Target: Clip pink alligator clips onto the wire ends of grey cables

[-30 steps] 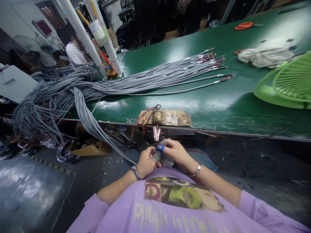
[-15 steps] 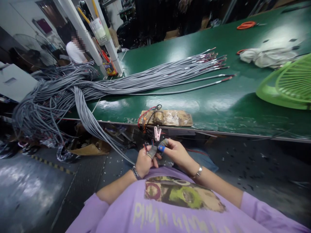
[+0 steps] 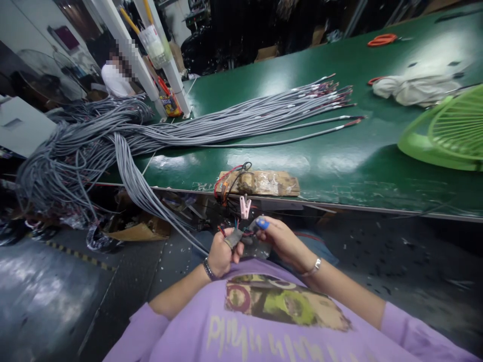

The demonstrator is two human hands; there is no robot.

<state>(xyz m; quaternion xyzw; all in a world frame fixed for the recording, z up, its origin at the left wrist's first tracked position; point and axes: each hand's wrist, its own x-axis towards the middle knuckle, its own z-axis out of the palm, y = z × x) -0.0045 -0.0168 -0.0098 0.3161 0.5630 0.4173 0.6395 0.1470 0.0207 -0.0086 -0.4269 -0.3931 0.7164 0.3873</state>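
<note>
My left hand [image 3: 222,255] is closed round the ends of grey cables, with thin coloured wires [image 3: 222,231] poking out above the fingers. Dark and reddish wires [image 3: 248,233] stretch from it toward my right hand [image 3: 283,242], whose thumb and finger are pinched on their far end. Grey covers sit on some fingertips, and blue tape wraps one right fingertip. A hanging bundle of grey cables [image 3: 151,205] runs from the table down to my left hand. Just above both hands, a pink clothespin [image 3: 245,207] hangs at the table edge.
On the green table [image 3: 358,166], a wooden board [image 3: 281,183] lies at the front edge. Behind it stretch many grey cables [image 3: 241,118]. A green fan [image 3: 449,133], white cloth [image 3: 415,89] and orange-handled tool [image 3: 382,39] are at right. A person [image 3: 116,78] is at back left.
My right hand has moved a little right and up, away from my left hand. Dark and reddish wires now show between them. My left hand stays nearly in place.
</note>
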